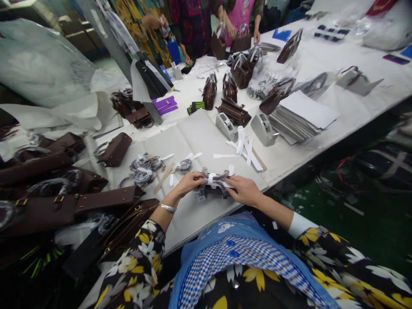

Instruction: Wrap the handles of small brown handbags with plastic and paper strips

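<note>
In the head view, a small dark handbag stands at the table's near edge, seen from above. Its wrapped grey handles [220,176] are drawn together at the middle by a white strip [211,178]. My left hand [189,183] closes its fingers on the left end of the handles. On the other side, my right hand [244,189] is closed at the right end, thumb and fingers by a white piece and the handle. Most of the bag body is hidden under the handles. Wrapped coiled straps [184,165] lie just beyond my left hand.
Brown handbags [106,197] are heaped on the left. Ahead are two tape dispensers [264,128], white strips [249,150], a paper stack [299,116] and standing bags [210,91]. Coworkers' hands [230,28] handle bags at the far side. A grey post [109,38] rises left of centre.
</note>
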Action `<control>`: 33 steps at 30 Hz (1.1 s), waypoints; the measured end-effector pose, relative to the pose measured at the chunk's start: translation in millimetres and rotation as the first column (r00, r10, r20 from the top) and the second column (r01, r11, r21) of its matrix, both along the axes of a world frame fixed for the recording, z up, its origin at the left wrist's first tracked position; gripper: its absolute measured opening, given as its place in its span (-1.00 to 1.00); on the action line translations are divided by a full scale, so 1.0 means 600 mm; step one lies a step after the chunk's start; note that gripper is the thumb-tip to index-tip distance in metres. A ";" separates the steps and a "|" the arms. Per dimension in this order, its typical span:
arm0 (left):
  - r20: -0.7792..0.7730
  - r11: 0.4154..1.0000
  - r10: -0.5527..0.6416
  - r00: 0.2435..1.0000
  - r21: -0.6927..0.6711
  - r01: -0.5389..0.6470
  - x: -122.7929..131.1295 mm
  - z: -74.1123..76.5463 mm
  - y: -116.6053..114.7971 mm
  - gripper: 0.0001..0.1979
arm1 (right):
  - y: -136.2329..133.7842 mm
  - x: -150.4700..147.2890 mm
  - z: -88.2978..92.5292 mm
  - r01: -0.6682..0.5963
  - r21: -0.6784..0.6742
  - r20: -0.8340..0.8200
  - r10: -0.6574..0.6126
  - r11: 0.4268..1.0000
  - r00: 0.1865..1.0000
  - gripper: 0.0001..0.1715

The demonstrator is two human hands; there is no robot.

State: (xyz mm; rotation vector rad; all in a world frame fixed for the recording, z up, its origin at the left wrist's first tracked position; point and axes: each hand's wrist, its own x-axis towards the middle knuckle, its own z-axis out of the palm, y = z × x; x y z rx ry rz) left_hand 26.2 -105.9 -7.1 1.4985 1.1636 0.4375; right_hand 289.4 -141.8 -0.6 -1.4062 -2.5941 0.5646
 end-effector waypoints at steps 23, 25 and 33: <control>-0.448 0.785 0.225 0.866 0.609 0.111 -0.050 -0.030 -0.088 -0.82 | -0.059 0.001 -0.035 0.132 0.071 0.006 -0.133 0.989 0.991 -0.70; -0.461 0.777 0.225 0.858 0.617 0.127 -0.049 -0.032 -0.090 -0.81 | -0.062 0.000 -0.031 0.135 0.067 0.000 -0.135 0.989 0.991 -0.73; -0.409 0.868 0.147 0.901 0.490 0.080 -0.050 -0.032 -0.108 -0.83 | -0.077 -0.005 -0.037 0.190 0.061 0.015 -0.191 0.980 0.981 -0.76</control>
